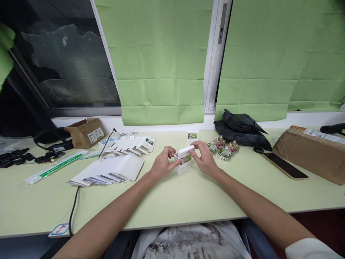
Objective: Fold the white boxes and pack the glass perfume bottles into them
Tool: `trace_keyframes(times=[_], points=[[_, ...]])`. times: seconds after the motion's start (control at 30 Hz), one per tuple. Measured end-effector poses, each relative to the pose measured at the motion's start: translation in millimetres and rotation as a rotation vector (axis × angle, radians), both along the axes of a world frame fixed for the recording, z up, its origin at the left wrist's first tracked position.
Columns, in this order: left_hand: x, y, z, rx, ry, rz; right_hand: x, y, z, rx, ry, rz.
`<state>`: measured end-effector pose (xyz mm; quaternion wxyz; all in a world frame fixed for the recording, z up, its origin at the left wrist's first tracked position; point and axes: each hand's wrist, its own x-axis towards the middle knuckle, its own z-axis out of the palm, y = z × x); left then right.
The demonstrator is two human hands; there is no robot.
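Note:
A small white carton (pixel 184 163) with a green flower picture stands on the pale green table (pixel 172 201) at its middle, its top flap raised. My left hand (pixel 162 162) grips the carton's left side with curled fingers. My right hand (pixel 204 157) holds the right side, fingertips pinching the lid flap. A second, closed carton (pixel 192 136) of the same print stands just behind them. Several small round glass ornaments (pixel 223 147) lie to the right of my right hand.
Flat white carton blanks lie fanned at left (pixel 107 172), more behind (pixel 129 144). A cardboard box (pixel 85 132), a black cable (pixel 74 205) and headphones (pixel 50 138) sit far left. A black bag (pixel 239 129), a phone (pixel 284 165) and a brown parcel (pixel 309 151) are right.

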<state>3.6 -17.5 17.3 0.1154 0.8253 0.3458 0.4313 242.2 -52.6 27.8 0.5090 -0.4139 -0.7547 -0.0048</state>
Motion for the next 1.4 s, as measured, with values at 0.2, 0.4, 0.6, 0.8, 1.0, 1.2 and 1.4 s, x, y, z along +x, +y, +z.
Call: trace_keyframes(times=[0.2,0.4,0.6,0.8,1.0,1.2,1.4], points=[[-1.6,-0.2,2.8,-0.069,-0.024,0.046,2.0,0.5,-0.5,0.008,0.023,-0.031],[-0.7,0.0,4.2,-0.128,-0.048,0.049,-0.1,-1.8,3.6,0.056,-0.014,-0.009],[2.0,-1.9,2.5,-0.162,-0.083,0.013,-0.5,-2.1,5.0,0.084,-0.033,-0.023],[-1.3,-0.2,5.7,-0.109,-0.033,0.031,-0.3,-0.8,4.1,0.097,-0.041,-0.018],[-3.8,2.5,2.8,-0.108,0.007,0.015,-0.5,-0.8,3.3,0.079,-0.046,-0.032],[1.3,0.7,0.9,-0.149,-0.054,-0.029,-0.4,-1.3,2.4,0.067,-0.049,-0.032],[3.8,-2.0,2.7,-0.174,-0.054,-0.015,-0.5,-2.1,3.0,0.061,-0.034,-0.009]])
